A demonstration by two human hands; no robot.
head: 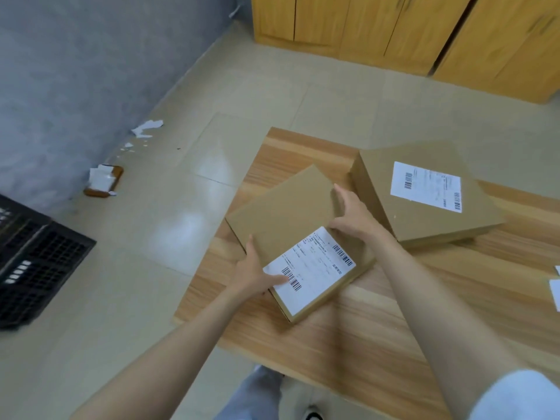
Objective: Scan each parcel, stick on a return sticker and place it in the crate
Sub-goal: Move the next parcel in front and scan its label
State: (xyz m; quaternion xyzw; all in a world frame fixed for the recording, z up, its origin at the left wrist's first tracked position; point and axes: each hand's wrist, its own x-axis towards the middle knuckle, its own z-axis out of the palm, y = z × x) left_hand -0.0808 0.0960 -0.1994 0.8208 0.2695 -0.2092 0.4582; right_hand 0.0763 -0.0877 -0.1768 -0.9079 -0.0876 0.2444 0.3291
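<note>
A flat brown cardboard parcel (285, 213) with a white barcode label (315, 268) lies on the wooden table (378, 322) near its left edge. My left hand (257, 274) grips the parcel's near left edge, thumb on the label. On the parcel's far right side my right hand (354, 216) holds its edge. A second, thicker brown parcel (424, 219) with its own white label (427, 186) rests on the table to the right. The black slatted plastic crate (36, 262) stands on the floor at the far left.
White paper sheets (556, 292) lie at the table's right edge. Torn paper scraps (147, 128) and a small brown item (104, 180) sit on the tiled floor by the grey wall. Wooden cabinets (394, 28) line the back.
</note>
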